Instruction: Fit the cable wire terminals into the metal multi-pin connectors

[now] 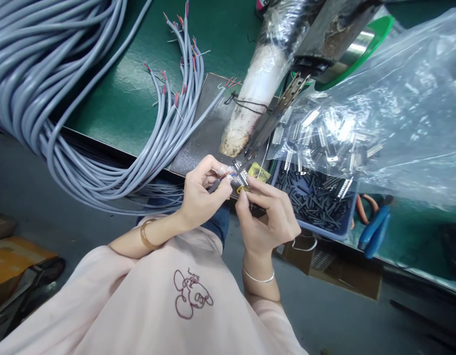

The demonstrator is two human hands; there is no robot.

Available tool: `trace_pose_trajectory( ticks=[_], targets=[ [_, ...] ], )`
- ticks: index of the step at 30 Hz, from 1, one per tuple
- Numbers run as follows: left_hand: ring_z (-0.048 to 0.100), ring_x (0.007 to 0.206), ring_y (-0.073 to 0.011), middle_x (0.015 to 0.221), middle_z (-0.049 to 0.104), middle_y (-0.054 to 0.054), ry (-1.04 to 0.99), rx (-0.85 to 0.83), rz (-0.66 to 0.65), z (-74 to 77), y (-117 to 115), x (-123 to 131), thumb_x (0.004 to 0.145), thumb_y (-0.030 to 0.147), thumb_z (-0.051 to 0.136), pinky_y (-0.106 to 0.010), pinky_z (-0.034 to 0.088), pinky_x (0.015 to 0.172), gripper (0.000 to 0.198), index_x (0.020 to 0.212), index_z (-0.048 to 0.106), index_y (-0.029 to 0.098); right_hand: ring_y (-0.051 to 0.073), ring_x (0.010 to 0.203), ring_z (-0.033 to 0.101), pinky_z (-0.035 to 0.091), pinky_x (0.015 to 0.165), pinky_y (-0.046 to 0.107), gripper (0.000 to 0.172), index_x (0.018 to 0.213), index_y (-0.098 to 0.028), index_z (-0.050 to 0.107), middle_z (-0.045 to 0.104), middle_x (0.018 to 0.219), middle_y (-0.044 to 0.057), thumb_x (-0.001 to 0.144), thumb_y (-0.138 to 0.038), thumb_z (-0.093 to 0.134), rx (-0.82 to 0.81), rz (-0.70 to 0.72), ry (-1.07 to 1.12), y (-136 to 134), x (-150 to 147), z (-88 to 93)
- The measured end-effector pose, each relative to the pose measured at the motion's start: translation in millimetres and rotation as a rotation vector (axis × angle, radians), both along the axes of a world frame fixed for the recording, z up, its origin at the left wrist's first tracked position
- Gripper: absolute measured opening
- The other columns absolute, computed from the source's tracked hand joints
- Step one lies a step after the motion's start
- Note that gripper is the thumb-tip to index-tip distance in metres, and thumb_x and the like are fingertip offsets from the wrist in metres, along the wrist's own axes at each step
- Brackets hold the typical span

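My left hand [204,193] is closed, pinching the stripped end of a cable with thin red and blue wires [226,175] fanning from its fingertips. Close to its right, my right hand [269,213] grips a small metal connector with a row of pins [242,179] between thumb and fingers. The wire ends lie right by the connector's pins; whether they touch is too small to tell. Above both hands, a soldering iron [267,121] points down, its tip at the connector. A yellow piece [259,172] lies just behind my right fingers.
A thick bundle of grey cables [54,98] fills the left, stripped ends on the green table [113,93]. A plastic-wrapped white post [250,93] stands near the iron. At right are a blue bin [326,231] of black tubes, a clear bag [405,123] of connectors and blue-handled pliers [374,229].
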State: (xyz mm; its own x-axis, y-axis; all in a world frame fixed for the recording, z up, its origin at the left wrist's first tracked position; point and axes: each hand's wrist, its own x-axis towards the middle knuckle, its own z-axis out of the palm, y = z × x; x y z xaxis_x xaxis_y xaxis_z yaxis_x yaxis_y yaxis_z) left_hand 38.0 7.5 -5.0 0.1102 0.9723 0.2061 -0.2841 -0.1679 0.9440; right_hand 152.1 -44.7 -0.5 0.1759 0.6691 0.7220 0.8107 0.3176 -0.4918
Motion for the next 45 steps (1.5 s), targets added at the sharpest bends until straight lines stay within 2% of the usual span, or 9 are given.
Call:
trace_pose_trajectory(
  ticks=[5,10,16,29,36,45],
  targets=[
    [0.058,0.049,-0.0012,0.08,0.063,0.004,-0.025,-0.036,-0.034,-2.5,-3,-2,0.083,0.007,0.06,-0.009,0.044,0.044,0.016,0.079,0.05,0.018,0.014,0.083,0.077,0.062,0.073,0.025,0.016,0.084,-0.022,0.061,0.08,0.097,0.003,0.085,-0.01,0.072,-0.011,0.014,-0.047,-5,1,-3.2],
    [0.057,0.051,-0.0019,0.08,0.063,0.003,-0.05,-0.028,-0.051,-4.4,-8,-5,0.087,0.01,0.062,-0.01,0.045,0.045,0.013,0.082,0.053,0.018,0.015,0.085,0.077,0.063,0.077,0.028,0.014,0.086,-0.023,0.064,0.08,0.097,0.002,0.086,-0.011,0.071,-0.055,0.004,0.056,-5,0,-2.3],
    [0.058,0.055,-0.0023,0.085,0.065,0.001,0.042,0.035,-0.017,-5.0,-8,-7,0.085,0.01,0.063,-0.013,0.05,0.054,0.01,0.081,0.057,0.017,0.014,0.087,0.076,0.063,0.078,0.028,0.016,0.087,-0.023,0.066,0.08,0.097,0.001,0.085,-0.009,0.073,-0.051,0.013,0.043,-3,-1,-0.5],
    [0.055,0.053,-0.0016,0.087,0.064,0.001,0.077,-0.009,0.012,-7.9,-4,-3,0.086,0.013,0.063,-0.013,0.049,0.053,0.011,0.082,0.055,0.018,0.013,0.086,0.076,0.061,0.079,0.027,0.013,0.086,-0.022,0.065,0.08,0.096,0.0,0.086,-0.011,0.073,-0.043,0.003,0.019,3,1,-3.8],
    [0.055,0.054,-0.0017,0.086,0.064,0.001,0.068,0.029,0.015,-2.4,-2,-3,0.087,0.013,0.063,-0.014,0.05,0.055,0.01,0.082,0.055,0.018,0.014,0.087,0.076,0.063,0.079,0.027,0.018,0.09,-0.024,0.069,0.079,0.097,-0.001,0.083,-0.009,0.075,-0.024,-0.006,0.031,5,-1,0.8],
    [0.056,0.056,-0.0037,0.084,0.067,0.0,0.114,-0.106,-0.035,-2.3,-6,-8,0.08,0.017,0.067,-0.015,0.05,0.053,0.012,0.078,0.055,0.018,0.015,0.086,0.078,0.065,0.074,0.025,0.016,0.088,-0.023,0.064,0.08,0.099,0.003,0.085,-0.011,0.074,-0.046,0.035,-0.084,-4,3,-3.1]
  ],
)
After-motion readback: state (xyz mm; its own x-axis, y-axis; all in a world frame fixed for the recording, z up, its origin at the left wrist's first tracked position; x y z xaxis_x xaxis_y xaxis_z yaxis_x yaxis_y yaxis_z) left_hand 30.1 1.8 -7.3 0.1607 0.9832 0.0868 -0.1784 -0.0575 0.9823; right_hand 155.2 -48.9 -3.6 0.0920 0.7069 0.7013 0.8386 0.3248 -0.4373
